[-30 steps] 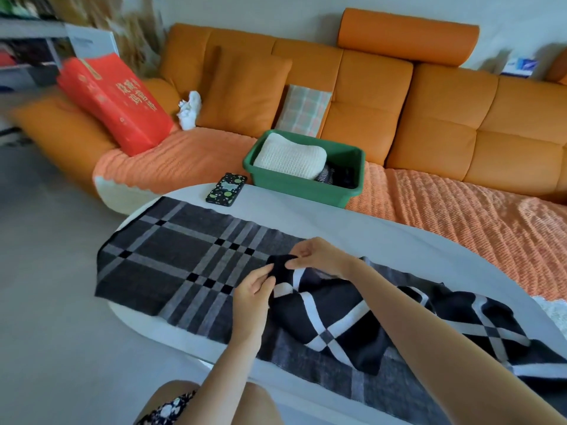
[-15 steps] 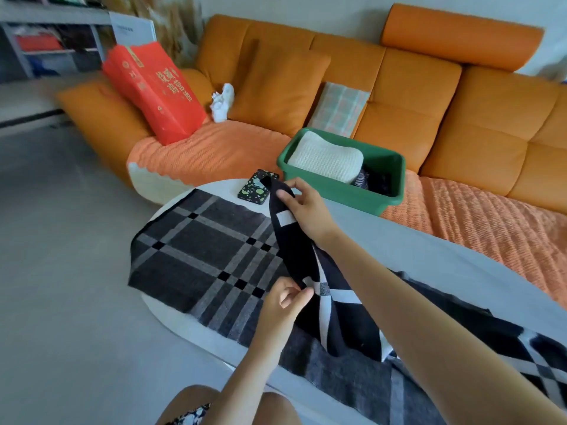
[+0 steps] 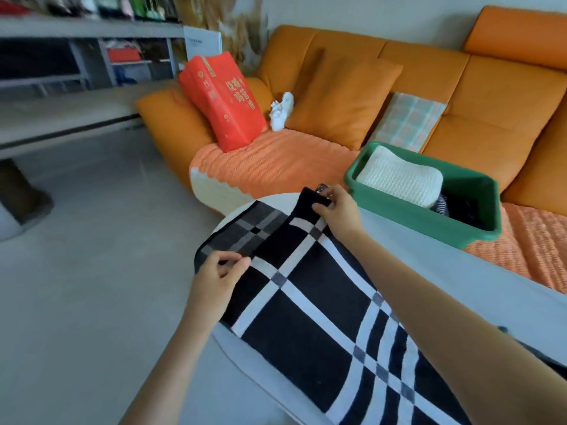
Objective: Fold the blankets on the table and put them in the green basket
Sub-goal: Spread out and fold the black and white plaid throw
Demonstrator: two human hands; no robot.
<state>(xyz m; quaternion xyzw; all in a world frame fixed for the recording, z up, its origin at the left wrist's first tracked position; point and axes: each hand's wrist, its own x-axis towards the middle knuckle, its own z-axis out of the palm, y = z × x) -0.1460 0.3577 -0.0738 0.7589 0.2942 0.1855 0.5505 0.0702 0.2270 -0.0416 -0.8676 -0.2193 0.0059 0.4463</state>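
The only writing large enough to notice is the gold Chinese lettering on the red package (image 3: 222,99) leaning on the orange sofa (image 3: 491,102); it is slanted and too soft to read with confidence, and the thin dark line on the white board (image 3: 203,41) behind it is too small to make out. The blanket (image 3: 322,302) in front of you lies along the white tabletop (image 3: 445,271). Its upper layer is black, crossed by white stripes with small grey squares where they meet. Beyond that layer's end, a greyer plaid layer shows underneath at the rounded end of the tabletop. Your left hand (image 3: 214,277) pinches the near corner of the black layer between thumb and fingers, and your right hand (image 3: 337,210) pinches its far corner, so the end edge runs between your hands. The green basket (image 3: 414,216) sits just past the far edge of the tabletop, on the sofa, and holds a folded cream knitted blanket (image 3: 399,179) with dark cloth beside it.
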